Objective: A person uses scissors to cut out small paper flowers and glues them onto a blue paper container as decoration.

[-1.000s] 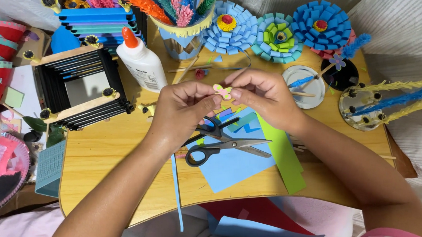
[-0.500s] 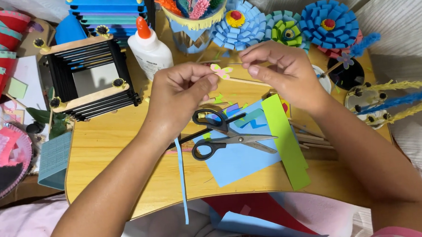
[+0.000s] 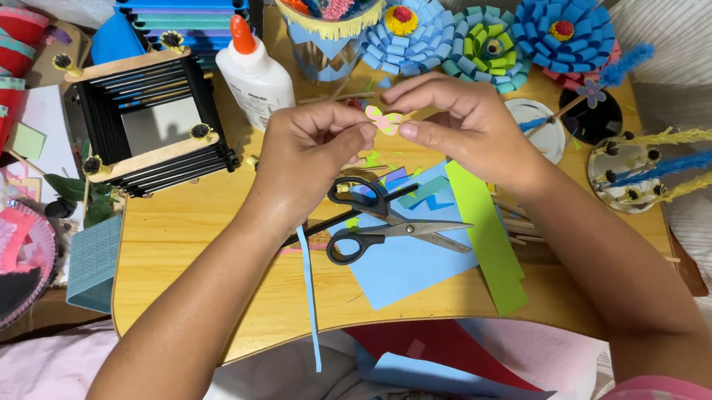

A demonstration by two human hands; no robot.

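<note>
Above a wooden worktop (image 3: 210,234), the left hand (image 3: 308,158) and right hand (image 3: 463,127) pinch a small pale paper cutout with pink and green petals (image 3: 384,121) between fingertips, over black-handled scissors (image 3: 382,219) lying on a light blue paper sheet (image 3: 405,263), near a white glue bottle (image 3: 253,70).

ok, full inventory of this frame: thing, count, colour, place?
paper flower piece: 1, yellow-pink, pinched between both hands
scissors: 1, black handles, on blue paper, table centre
blue paper sheet: 1, under scissors
green paper strip: 1, right of scissors
glue bottle: 1, white, orange cap, back
stick frame: 1, black and tan, back left
paper flowers: 3, blue and green, back right
table: 1, wood
left hand: 1
right hand: 1
</note>
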